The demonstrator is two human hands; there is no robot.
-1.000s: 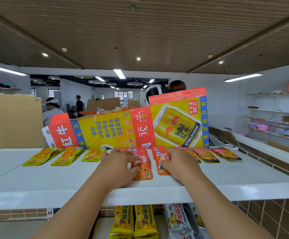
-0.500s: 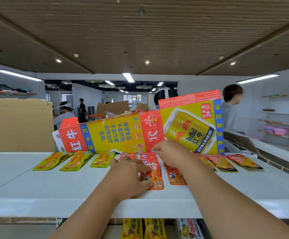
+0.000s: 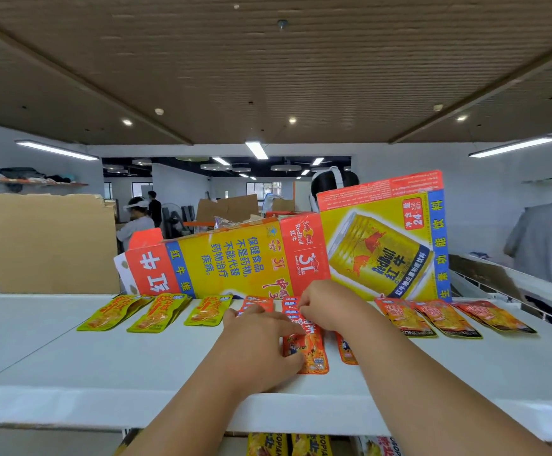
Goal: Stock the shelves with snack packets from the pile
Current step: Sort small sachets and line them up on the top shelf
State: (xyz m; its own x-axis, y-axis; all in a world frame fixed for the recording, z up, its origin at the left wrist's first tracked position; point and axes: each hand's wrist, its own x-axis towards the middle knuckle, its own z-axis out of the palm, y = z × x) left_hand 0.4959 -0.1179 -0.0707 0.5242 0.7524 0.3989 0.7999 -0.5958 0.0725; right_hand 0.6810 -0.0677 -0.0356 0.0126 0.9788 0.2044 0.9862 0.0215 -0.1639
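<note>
The orange packet [image 3: 312, 357] points lengthwise at the carton [image 3: 235, 261]; the right hand [image 3: 329, 307] pinches its carton end, the left hand [image 3: 258, 343] lays its fingers [image 3: 286, 325] flat on it.

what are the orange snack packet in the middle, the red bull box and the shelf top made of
Orange snack packet: glossy printed plastic film, judging by its sheen and flat sealed edge.
Red Bull box: printed cardboard, with creased folds and a plain flap at its left end.
Shelf top: smooth white, faintly reflective; painted metal or laminate, cannot tell.
</note>
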